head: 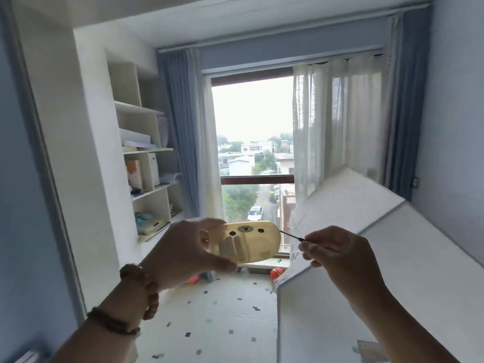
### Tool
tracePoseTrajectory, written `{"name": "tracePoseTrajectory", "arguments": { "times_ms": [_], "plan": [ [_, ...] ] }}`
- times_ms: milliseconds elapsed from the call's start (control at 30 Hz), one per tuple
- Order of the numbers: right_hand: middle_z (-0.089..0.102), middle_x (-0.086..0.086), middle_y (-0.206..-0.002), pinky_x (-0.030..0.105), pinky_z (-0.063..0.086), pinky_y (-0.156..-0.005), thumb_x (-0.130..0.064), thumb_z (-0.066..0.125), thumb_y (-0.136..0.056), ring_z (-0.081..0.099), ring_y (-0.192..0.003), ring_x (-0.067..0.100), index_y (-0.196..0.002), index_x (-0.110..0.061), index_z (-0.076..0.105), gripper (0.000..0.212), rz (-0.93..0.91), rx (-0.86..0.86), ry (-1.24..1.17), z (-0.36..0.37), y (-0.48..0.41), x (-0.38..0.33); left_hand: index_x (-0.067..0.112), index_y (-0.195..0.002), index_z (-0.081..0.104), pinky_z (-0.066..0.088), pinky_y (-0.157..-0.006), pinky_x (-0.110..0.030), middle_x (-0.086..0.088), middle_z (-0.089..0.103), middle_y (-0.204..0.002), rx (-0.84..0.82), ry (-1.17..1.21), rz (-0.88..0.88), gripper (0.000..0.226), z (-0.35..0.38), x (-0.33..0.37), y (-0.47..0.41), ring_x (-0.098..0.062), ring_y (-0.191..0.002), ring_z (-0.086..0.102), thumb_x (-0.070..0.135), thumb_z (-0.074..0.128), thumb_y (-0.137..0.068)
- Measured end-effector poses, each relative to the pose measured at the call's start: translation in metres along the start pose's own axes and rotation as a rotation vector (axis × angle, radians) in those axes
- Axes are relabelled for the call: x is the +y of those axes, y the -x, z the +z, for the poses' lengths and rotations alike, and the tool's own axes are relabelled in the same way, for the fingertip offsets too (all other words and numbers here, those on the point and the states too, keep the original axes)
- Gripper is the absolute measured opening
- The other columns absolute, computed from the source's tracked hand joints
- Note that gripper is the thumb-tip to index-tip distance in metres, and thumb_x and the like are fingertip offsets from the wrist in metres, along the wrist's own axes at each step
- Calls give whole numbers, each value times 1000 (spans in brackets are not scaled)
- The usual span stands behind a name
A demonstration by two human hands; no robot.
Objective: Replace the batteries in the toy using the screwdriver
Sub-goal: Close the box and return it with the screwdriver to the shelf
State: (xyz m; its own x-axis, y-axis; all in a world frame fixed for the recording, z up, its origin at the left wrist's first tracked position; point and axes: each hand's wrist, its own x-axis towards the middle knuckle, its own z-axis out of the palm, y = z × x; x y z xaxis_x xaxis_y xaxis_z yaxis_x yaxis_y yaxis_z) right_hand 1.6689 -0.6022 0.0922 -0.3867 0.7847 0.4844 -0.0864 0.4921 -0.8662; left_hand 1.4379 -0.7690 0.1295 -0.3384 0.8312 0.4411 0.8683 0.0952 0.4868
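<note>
Toy [252, 241] raised to window light, gripped in my left hand [183, 255] for steadiness, as my right hand [337, 255] pinches the screwdriver [292, 236], tip at its edge.

Screwdriver [293, 236] handle hidden in right hand [337, 251]; tip behind toy [251, 241].

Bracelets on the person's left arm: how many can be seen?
2. A large-bead bracelet circles the left wrist, just below the left hand that holds the toy. A thinner small-bead bracelet sits further down the forearm. The right wrist is bare.
</note>
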Motion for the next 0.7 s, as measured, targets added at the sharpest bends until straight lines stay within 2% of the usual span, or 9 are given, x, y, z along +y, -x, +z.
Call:
{"name": "tracePoseTrajectory", "arguments": {
  "times_ms": [133, 233, 400, 500, 700],
  "plan": [
    [78, 1, -66, 32, 62, -60, 2, 82, -76, 76, -61, 19, -77, -14, 77, 17, -30, -81, -13, 67, -28, 5, 35, -122, 62, 56, -79, -16, 24, 69, -105, 36, -57, -50, 87, -34, -53, 3, 4, -91, 67, 59, 89, -43],
    [78, 0, -66, 35, 63, -63, 2, 83, -75, 76, -61, 19, -76, -15, 77, 18, -60, -113, -4, 103, -51, 15, 35, -119, 64, 55, -76, -12, 23, 70, -103, 49, -46, -89, 79, -46, -88, -6, 3, -89, 69, 49, 93, -47],
    [78, -3, -65, 37, 66, -64, -1, 83, -76, 76, -60, 17, -75, -20, 76, 21, -92, -135, 36, 146, -101, 48, 40, -112, 64, 56, -77, -13, 22, 72, -100, 66, -13, -120, 71, -40, -137, -46, 3, -90, 68, 42, 95, -48],
    [78, 1, -66, 38, 66, -64, 1, 83, -75, 77, -60, 19, -76, -16, 77, 18, -87, -140, 15, 165, -143, 68, 36, -115, 65, 55, -76, -13, 20, 73, -100, 65, 20, -135, 73, -30, -162, -84, 2, -91, 68, 41, 95, -49],
    [77, 4, -63, 30, 64, -58, 3, 82, -76, 76, -59, 21, -76, -10, 77, 14, -92, -180, -22, 209, -238, 103, 32, -118, 66, 55, -77, -15, 19, 74, -99, 98, 42, -164, 73, -24, -215, -167, -3, -93, 69, 37, 95, -51]
  ]
}}
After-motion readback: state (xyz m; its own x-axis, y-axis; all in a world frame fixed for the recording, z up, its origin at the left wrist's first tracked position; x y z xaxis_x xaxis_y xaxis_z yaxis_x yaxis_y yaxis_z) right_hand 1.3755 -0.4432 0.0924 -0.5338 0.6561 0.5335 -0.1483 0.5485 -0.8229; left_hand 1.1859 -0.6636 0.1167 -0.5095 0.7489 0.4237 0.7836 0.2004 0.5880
